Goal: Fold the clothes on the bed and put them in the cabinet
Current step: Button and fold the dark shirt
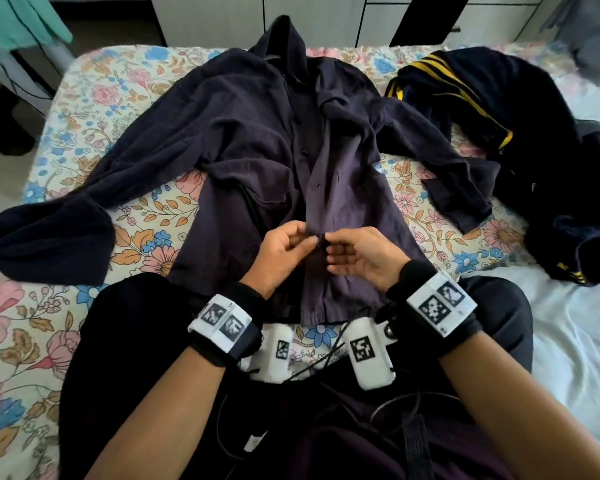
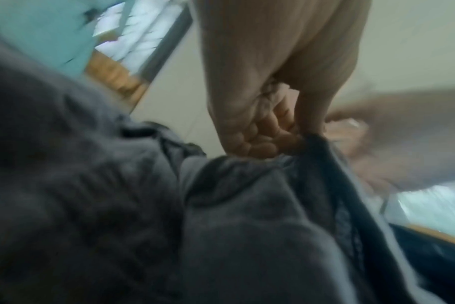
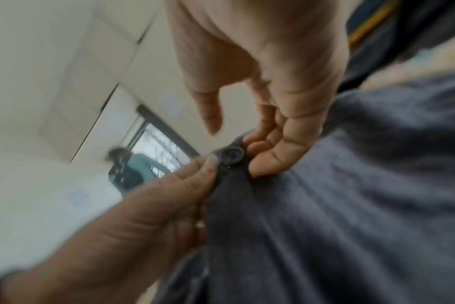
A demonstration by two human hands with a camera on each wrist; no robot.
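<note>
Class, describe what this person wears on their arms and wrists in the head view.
Both forearms are bare. The left wrist and right wrist each carry a black band bearing a white block with black-and-white square markers. Black cables trail below them.

Head cam: high, looks forward and down over bed [image 1: 84, 109], whole dark shirt [image 1: 243, 133] in frame, cabinet [image 1: 312, 15] at top edge. Left wrist cam: very close, low, tilted up, blurred. Right wrist cam: very close, tilted up toward ceiling. All three share shirt placket [image 3: 229, 185] where both hands meet.
</note>
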